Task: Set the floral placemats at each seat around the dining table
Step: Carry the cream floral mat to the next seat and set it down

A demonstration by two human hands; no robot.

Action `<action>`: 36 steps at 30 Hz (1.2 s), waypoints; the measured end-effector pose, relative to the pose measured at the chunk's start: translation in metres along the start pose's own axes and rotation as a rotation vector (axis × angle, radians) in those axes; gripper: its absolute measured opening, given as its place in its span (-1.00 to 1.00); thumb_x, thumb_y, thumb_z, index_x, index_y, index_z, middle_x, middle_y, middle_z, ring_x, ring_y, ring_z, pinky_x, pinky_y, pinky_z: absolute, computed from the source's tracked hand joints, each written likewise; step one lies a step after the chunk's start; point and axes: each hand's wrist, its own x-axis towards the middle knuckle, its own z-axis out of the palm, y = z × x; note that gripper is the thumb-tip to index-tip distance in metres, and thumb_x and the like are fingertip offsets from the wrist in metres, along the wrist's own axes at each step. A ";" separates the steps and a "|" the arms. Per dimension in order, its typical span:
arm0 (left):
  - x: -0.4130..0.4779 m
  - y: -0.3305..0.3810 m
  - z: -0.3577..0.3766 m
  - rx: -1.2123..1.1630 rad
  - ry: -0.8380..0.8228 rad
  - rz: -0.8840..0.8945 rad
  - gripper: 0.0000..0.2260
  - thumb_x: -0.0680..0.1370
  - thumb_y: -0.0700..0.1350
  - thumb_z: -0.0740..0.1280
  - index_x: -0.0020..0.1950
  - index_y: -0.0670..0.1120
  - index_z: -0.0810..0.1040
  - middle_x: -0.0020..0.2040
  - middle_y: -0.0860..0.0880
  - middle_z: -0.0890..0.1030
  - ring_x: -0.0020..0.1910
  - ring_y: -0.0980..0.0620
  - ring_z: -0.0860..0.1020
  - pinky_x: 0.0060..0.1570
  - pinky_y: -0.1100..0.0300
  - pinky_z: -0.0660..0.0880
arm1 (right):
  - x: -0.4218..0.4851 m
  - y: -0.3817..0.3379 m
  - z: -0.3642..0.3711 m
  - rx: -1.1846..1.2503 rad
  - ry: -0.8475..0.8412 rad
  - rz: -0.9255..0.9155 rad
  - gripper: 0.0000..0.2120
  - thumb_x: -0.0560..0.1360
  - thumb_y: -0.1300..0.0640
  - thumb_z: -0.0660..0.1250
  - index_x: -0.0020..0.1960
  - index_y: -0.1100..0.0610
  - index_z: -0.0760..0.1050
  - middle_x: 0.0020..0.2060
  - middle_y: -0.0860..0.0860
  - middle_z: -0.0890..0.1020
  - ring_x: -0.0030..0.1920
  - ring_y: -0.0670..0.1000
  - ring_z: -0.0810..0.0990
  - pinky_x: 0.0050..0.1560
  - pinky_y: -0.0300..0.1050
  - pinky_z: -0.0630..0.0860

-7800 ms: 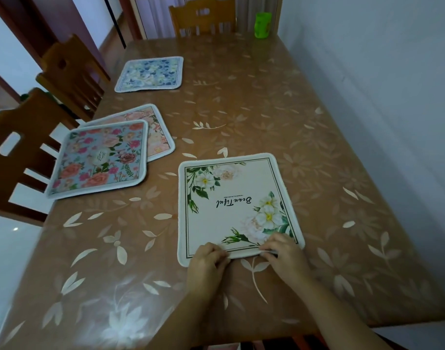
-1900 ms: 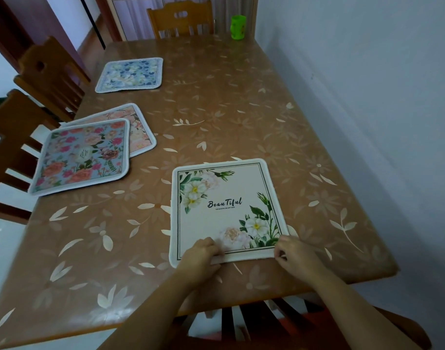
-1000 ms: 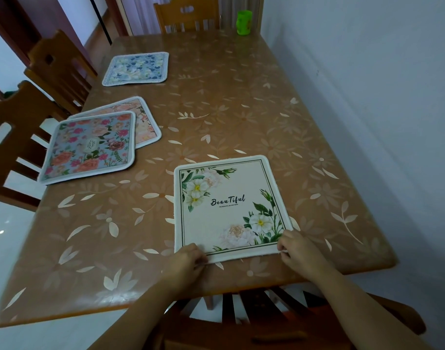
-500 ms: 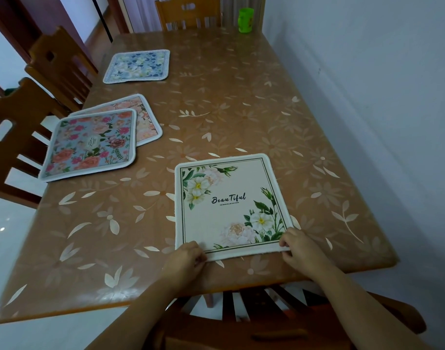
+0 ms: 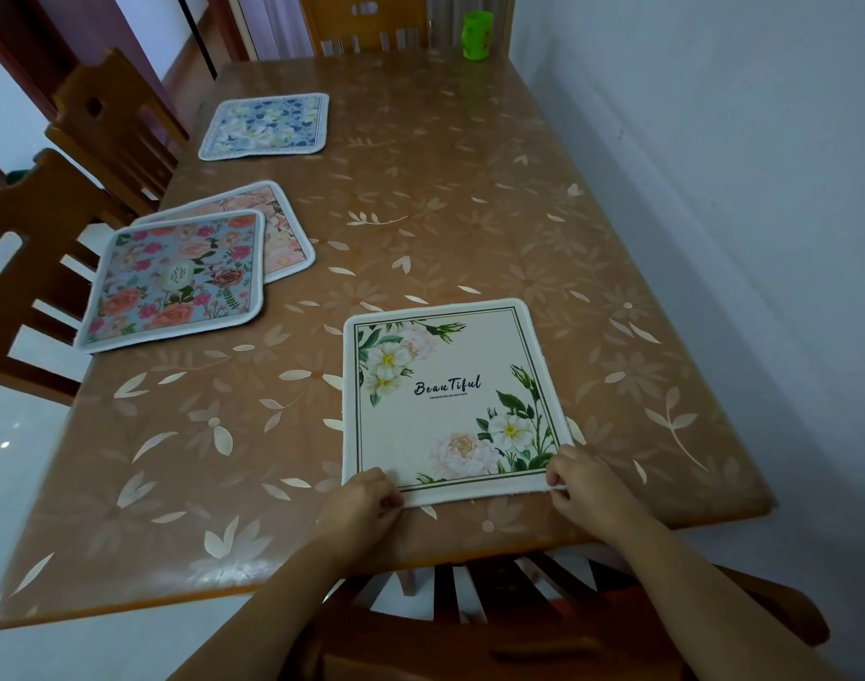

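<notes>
A cream placemat (image 5: 445,395) with white flowers and the word "Beautiful" lies flat near the table's near edge, its text facing me. My left hand (image 5: 366,503) pinches its near left corner and my right hand (image 5: 585,489) pinches its near right corner. On the left side a blue placemat with pink roses (image 5: 175,277) lies on top of a peach floral placemat (image 5: 283,228). A blue and white floral placemat (image 5: 265,126) lies farther back on the left.
The brown table (image 5: 469,213) has a leaf-patterned cover and stands against a white wall on the right. Wooden chairs stand at the left (image 5: 22,267) (image 5: 111,125), the far end (image 5: 366,22) and right under my arms (image 5: 494,626). A green cup (image 5: 477,35) sits at the far right corner.
The cream placemat was turned around, its text now facing me, and brought closer to the near edge. Over the last second it and both hands have barely shifted.
</notes>
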 end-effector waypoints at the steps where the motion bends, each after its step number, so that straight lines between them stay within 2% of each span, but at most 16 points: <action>1: 0.000 0.000 0.000 -0.001 0.001 -0.001 -0.95 0.39 -0.27 0.39 -0.17 -0.17 0.62 -0.14 -0.15 0.59 -0.11 -0.10 0.54 -0.14 0.08 0.49 | 0.000 0.000 0.000 0.004 0.002 -0.003 -0.93 0.43 0.23 0.27 -0.09 0.15 0.47 -0.05 0.04 0.51 -0.05 0.02 0.47 0.00 -0.12 0.40; 6: 0.000 -0.002 0.002 0.036 0.008 0.017 -0.94 0.42 -0.23 0.38 -0.14 -0.19 0.59 -0.11 -0.18 0.55 -0.08 -0.13 0.51 -0.12 0.01 0.49 | -0.001 0.008 0.002 0.052 0.023 -0.019 -0.93 0.40 0.23 0.32 -0.12 0.16 0.47 -0.06 0.04 0.48 -0.01 0.03 0.45 -0.09 -0.21 0.35; 9: 0.001 -0.005 0.002 0.035 0.051 -0.010 -0.82 0.40 -0.18 0.43 -0.03 -0.16 0.58 -0.02 -0.14 0.53 0.00 -0.11 0.49 -0.02 0.08 0.46 | -0.001 0.012 0.000 0.068 0.073 0.013 -0.85 0.40 0.14 0.37 -0.04 0.12 0.49 -0.02 0.02 0.46 0.03 0.00 0.44 -0.11 -0.24 0.28; 11: 0.003 -0.008 0.004 0.078 0.082 -0.015 -0.68 0.38 -0.10 0.46 0.09 -0.14 0.56 0.13 -0.16 0.52 0.13 -0.14 0.46 0.08 0.06 0.42 | 0.002 0.011 -0.001 0.055 0.108 0.014 -0.73 0.42 0.05 0.36 0.09 0.09 0.48 0.08 0.02 0.46 0.12 0.01 0.42 -0.02 -0.18 0.32; 12: 0.005 -0.009 0.006 0.112 0.077 0.002 -0.61 0.39 -0.06 0.46 0.17 -0.12 0.53 0.24 -0.18 0.48 0.23 -0.18 0.42 0.17 0.00 0.38 | 0.004 0.011 0.000 0.021 0.097 0.001 -0.66 0.44 0.01 0.34 0.19 0.07 0.45 0.17 0.02 0.44 0.21 0.03 0.37 0.11 -0.11 0.33; 13: 0.008 -0.010 0.009 0.154 0.043 0.017 -0.54 0.42 0.00 0.41 0.27 -0.10 0.45 0.37 -0.18 0.37 0.35 -0.20 0.30 0.27 -0.06 0.28 | 0.007 0.010 0.003 -0.041 0.065 -0.016 -0.59 0.47 -0.04 0.29 0.28 0.03 0.37 0.28 0.03 0.38 0.31 0.04 0.29 0.26 -0.03 0.26; 14: 0.010 -0.011 0.011 0.205 -0.017 0.022 -0.47 0.47 0.09 0.33 0.38 -0.05 0.31 0.47 -0.15 0.19 0.45 -0.17 0.10 0.35 -0.08 0.14 | 0.011 0.008 0.007 -0.109 0.025 -0.032 -0.54 0.49 -0.08 0.22 0.36 -0.02 0.27 0.39 0.03 0.28 0.40 0.04 0.16 0.37 0.04 0.13; 16: 0.017 -0.013 0.017 0.339 -0.151 0.017 -0.36 0.50 0.27 0.09 0.46 0.08 -0.08 0.48 -0.06 -0.21 0.43 -0.10 -0.29 0.40 -0.10 -0.12 | 0.020 0.003 0.017 -0.177 -0.048 -0.035 -0.47 0.53 -0.17 0.09 0.44 -0.11 0.03 0.50 0.00 0.00 0.48 0.04 -0.12 0.43 0.17 -0.11; 18: 0.025 -0.011 0.019 0.449 -0.216 0.034 -0.31 0.42 0.40 -0.08 0.38 0.17 -0.33 0.42 -0.08 -0.40 0.36 -0.11 -0.46 0.37 -0.19 -0.22 | 0.031 -0.005 0.027 -0.175 -0.104 -0.014 -0.38 0.51 -0.27 0.00 0.43 -0.18 -0.24 0.48 0.00 -0.25 0.43 0.09 -0.37 0.40 0.26 -0.24; 20: 0.032 -0.007 0.021 0.492 -0.247 0.023 -0.28 0.34 0.46 -0.16 0.33 0.21 -0.43 0.39 -0.06 -0.50 0.33 -0.07 -0.52 0.33 -0.25 -0.26 | 0.043 -0.016 0.036 -0.170 -0.112 -0.019 -0.30 0.44 -0.37 -0.03 0.34 -0.23 -0.43 0.41 0.00 -0.39 0.37 0.12 -0.50 0.35 0.31 -0.31; 22: 0.039 -0.006 0.022 0.497 -0.232 0.011 -0.23 0.28 0.52 -0.18 0.33 0.23 -0.45 0.40 -0.02 -0.50 0.35 -0.08 -0.50 0.31 -0.29 -0.27 | 0.057 -0.023 0.042 -0.187 -0.064 -0.051 -0.26 0.38 -0.45 -0.06 0.34 -0.25 -0.42 0.41 0.00 -0.39 0.38 0.15 -0.47 0.33 0.33 -0.35; 25: 0.050 -0.006 0.020 0.453 -0.194 0.042 -0.15 0.26 0.55 -0.06 0.42 0.21 -0.26 0.47 -0.04 -0.30 0.41 -0.19 -0.35 0.28 -0.36 -0.21 | 0.080 -0.026 0.043 -0.234 -0.024 -0.143 -0.22 0.33 -0.50 -0.12 0.39 -0.22 -0.33 0.46 0.02 -0.29 0.43 0.16 -0.38 0.30 0.34 -0.33; 27: 0.062 -0.006 0.018 0.435 -0.172 0.054 -0.14 0.26 0.55 -0.01 0.44 0.19 -0.19 0.49 -0.03 -0.23 0.43 -0.21 -0.29 0.26 -0.37 -0.22 | 0.099 -0.025 0.038 -0.277 -0.006 -0.218 -0.21 0.33 -0.50 -0.10 0.43 -0.19 -0.26 0.48 0.03 -0.21 0.45 0.16 -0.29 0.31 0.39 -0.24; 29: 0.079 -0.009 0.018 0.434 -0.151 0.039 -0.14 0.26 0.55 -0.03 0.41 0.22 -0.28 0.47 0.01 -0.33 0.42 -0.12 -0.37 0.26 -0.31 -0.32 | 0.120 -0.023 0.033 -0.298 -0.003 -0.272 -0.21 0.34 -0.50 -0.08 0.44 -0.17 -0.19 0.49 0.02 -0.11 0.46 0.18 -0.20 0.29 0.45 -0.16; 31: 0.101 -0.014 0.017 0.428 -0.121 0.019 -0.15 0.26 0.55 -0.05 0.39 0.23 -0.35 0.44 0.06 -0.39 0.40 -0.05 -0.42 0.25 -0.26 -0.39 | 0.142 -0.021 0.030 -0.289 0.011 -0.308 -0.21 0.34 -0.49 -0.07 0.44 -0.18 -0.19 0.50 -0.02 -0.09 0.47 0.16 -0.19 0.29 0.43 -0.18; 36: 0.156 -0.026 0.008 0.401 -0.046 -0.005 -0.19 0.28 0.53 -0.07 0.38 0.25 -0.35 0.46 0.09 -0.32 0.42 -0.01 -0.38 0.30 -0.24 -0.31 | 0.192 -0.020 0.018 -0.284 0.060 -0.300 -0.24 0.33 -0.49 -0.12 0.43 -0.19 -0.18 0.49 -0.08 -0.08 0.48 0.09 -0.18 0.33 0.40 -0.14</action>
